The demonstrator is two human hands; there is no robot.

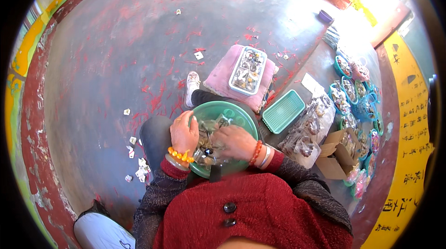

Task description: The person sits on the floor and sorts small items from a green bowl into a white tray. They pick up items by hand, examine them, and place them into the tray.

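A round green basin [252, 118] rests on my lap, holding several small clear plastic packets [204, 143] with dark and brownish pieces inside. My left hand [184, 134], with an orange bead bracelet at the wrist, is at the basin's left side. Its fingers are curled, and what they pinch, if anything, is too small to make out. Over the packets lies my right hand [234, 142], wearing a red bead bracelet and a pale bangle. Its fingers point down among the packets and are partly smeared, so their grip does not show.
Ahead, a pink cushioned seat [220, 75] bears a white tray [248, 70] of small packets. To the right are a green mesh basket [283, 112], a heap of bagged pieces [306, 133], a cardboard box [332, 156] and several filled baskets [364, 107]. Paper scraps [142, 170] litter the floor.
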